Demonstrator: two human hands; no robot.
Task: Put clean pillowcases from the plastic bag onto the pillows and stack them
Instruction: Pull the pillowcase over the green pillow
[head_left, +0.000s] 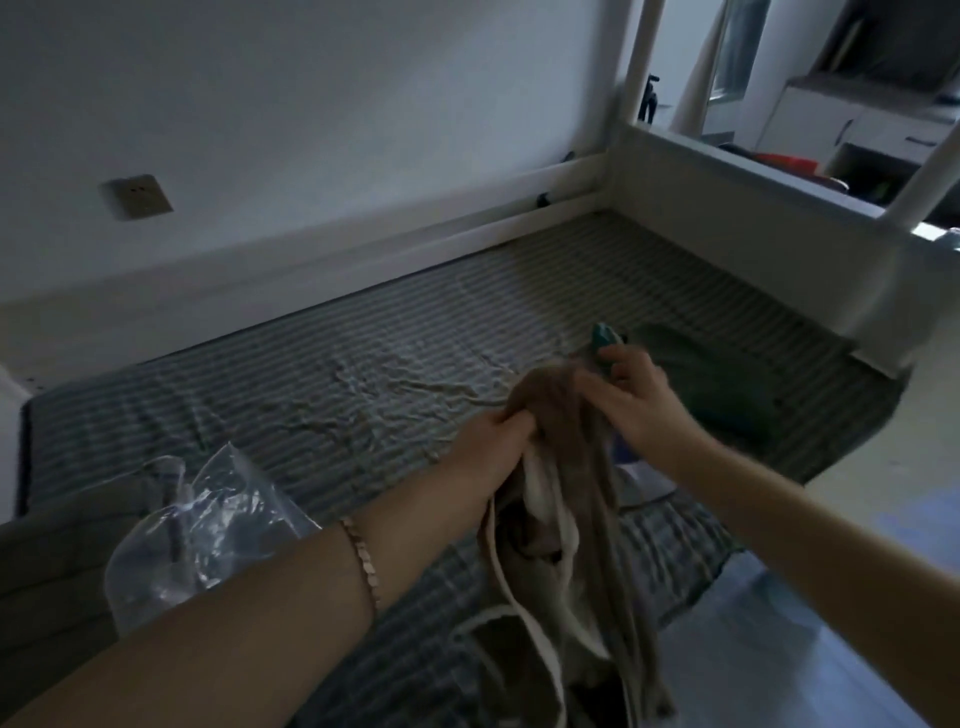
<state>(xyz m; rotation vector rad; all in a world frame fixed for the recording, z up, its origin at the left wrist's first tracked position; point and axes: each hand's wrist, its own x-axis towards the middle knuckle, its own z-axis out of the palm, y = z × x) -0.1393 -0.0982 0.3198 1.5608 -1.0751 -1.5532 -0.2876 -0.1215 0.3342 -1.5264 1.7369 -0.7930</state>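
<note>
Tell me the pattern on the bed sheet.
The bed sheet has thin grey and pale stripes, seen in the head view.

You're working in a dim room, everything grey-blue and grainy. Your light comes from the window (730, 52) at top right, paling the floor (810, 623) and catching creases on the striped sheet (363, 374). Your right hand (631, 400) smears with motion blur. The bed frame post (641, 57) bows at the wide-angle edge, and the plastic bag (197, 535) glints faintly.
</note>
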